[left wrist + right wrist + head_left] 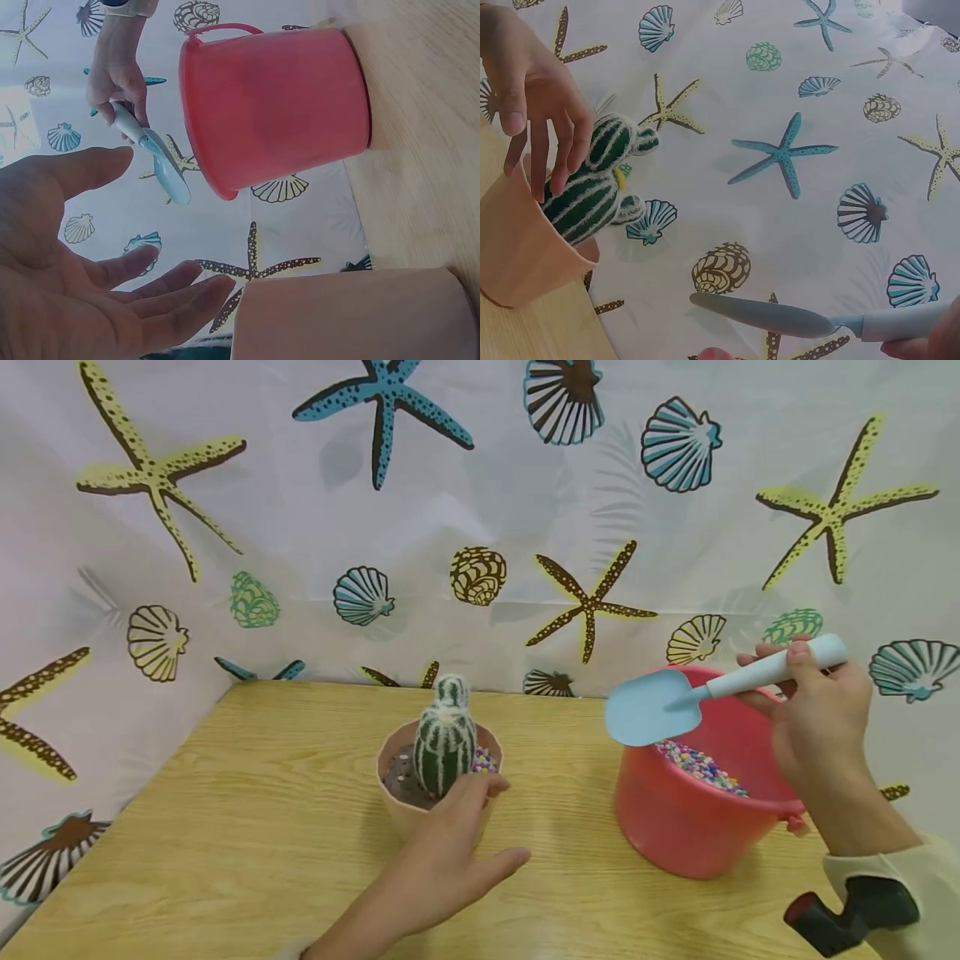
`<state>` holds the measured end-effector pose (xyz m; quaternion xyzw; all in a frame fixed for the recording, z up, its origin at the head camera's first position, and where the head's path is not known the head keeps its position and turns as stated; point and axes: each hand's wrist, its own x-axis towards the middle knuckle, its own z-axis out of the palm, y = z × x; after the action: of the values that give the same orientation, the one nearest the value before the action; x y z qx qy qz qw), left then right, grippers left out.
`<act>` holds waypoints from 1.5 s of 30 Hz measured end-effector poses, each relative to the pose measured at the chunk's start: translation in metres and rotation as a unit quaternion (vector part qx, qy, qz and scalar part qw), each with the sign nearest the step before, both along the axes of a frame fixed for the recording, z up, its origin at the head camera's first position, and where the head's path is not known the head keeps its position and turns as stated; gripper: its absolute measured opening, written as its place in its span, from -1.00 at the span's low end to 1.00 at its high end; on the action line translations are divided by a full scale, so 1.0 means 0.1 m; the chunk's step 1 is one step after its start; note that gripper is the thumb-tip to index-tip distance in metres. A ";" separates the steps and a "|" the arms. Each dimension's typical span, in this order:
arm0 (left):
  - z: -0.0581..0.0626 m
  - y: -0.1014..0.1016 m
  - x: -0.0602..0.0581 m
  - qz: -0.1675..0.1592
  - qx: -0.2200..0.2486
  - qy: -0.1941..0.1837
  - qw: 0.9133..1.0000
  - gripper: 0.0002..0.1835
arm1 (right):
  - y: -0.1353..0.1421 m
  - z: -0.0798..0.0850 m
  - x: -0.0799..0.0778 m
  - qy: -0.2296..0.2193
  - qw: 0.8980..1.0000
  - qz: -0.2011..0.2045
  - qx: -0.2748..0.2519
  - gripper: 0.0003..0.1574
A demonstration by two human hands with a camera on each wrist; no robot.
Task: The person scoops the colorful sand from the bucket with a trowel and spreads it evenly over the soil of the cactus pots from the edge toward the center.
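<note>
My right hand (821, 718) grips the pale handle of a light blue hand trowel (651, 708), held over the rim of a red bucket (678, 827). The trowel's blade points left, and no pebbles show on it. Small multicoloured pebbles (705, 770) lie inside the bucket. At the right rim of a peach flowerpot (397, 810) is my left hand (446, 856), its fingers loosely extended and the thumb spread away. A green-and-white striped cactus (585, 206) stands in the pot, with brown soil on its left and a patch of coloured pebbles (484, 762) on its right.
Both containers stand on a light wooden table (247, 827), the bucket to the right of the pot. Behind them hangs a white cloth (420, 518) printed with starfish and shells. A dark device (855, 914) is strapped at my right wrist.
</note>
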<state>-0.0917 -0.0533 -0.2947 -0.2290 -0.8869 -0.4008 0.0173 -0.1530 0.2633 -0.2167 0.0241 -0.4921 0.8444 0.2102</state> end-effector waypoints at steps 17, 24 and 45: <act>0.01 0.24 -0.27 -0.017 0.034 0.001 0.999 -0.44 | 0.23 -0.04 0.02 -0.001 0.998 -0.065 0.011 -0.67; 0.06 0.34 -0.39 -0.024 0.049 -0.005 0.999 -0.42 | 0.32 -0.06 0.02 -0.001 0.996 -0.088 0.013 -0.74; 0.08 0.61 -0.65 -0.060 0.068 -0.038 0.995 -0.43 | 0.68 -0.26 -0.19 -0.097 0.972 -0.141 0.159 -0.94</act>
<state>-0.1566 0.0076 -0.2867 -0.2647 -0.8421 -0.4691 -0.0254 -0.1720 0.3309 -0.2430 -0.0951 -0.6363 0.7156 0.2719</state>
